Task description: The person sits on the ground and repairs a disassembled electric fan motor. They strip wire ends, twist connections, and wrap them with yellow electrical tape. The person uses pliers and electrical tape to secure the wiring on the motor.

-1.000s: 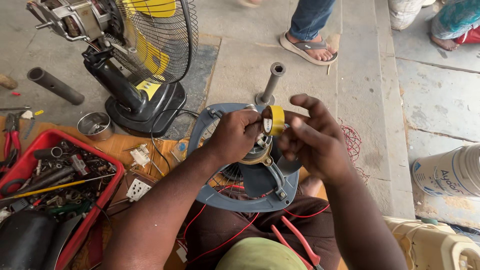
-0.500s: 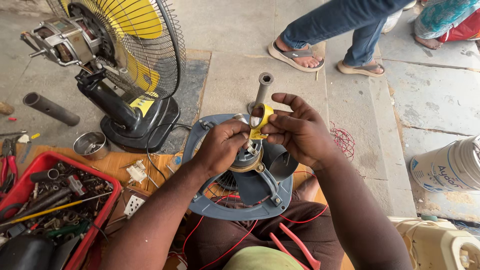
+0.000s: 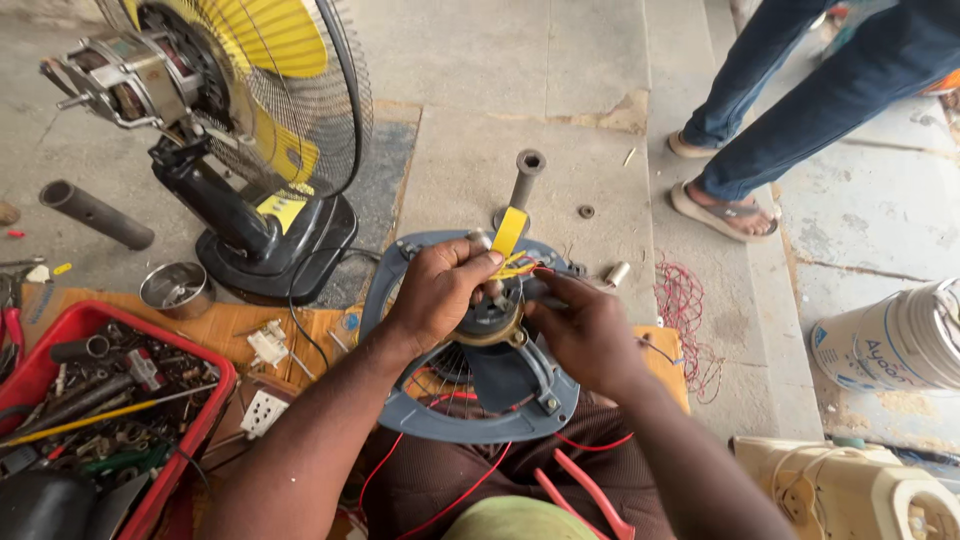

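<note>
A round grey-blue fan housing [image 3: 400,400] with a brass-coloured motor hub [image 3: 492,322] rests on my lap. My left hand [image 3: 440,290] pinches a strip of yellow tape [image 3: 508,235] and a bundle of red and yellow wires above the hub. My right hand [image 3: 585,335] grips the wires at the hub's right side, fingers curled. Red wires [image 3: 470,490] trail down over my brown trousers. Red-handled pliers [image 3: 585,495] lie on my lap below the housing.
A black pedestal fan [image 3: 250,130] with yellow blades and bare motor stands at left. A red tray of tools [image 3: 200,420] sits lower left, a small metal bowl [image 3: 175,288] beside it. Another person's legs [image 3: 780,110] stand top right. White bucket [image 3: 890,340] and cream appliance [image 3: 850,490] lie at right.
The yellow tape has gone from a roll in my right hand to a strip held up by my left hand. My right hand dropped to the hub's side. The other person stepped closer.
</note>
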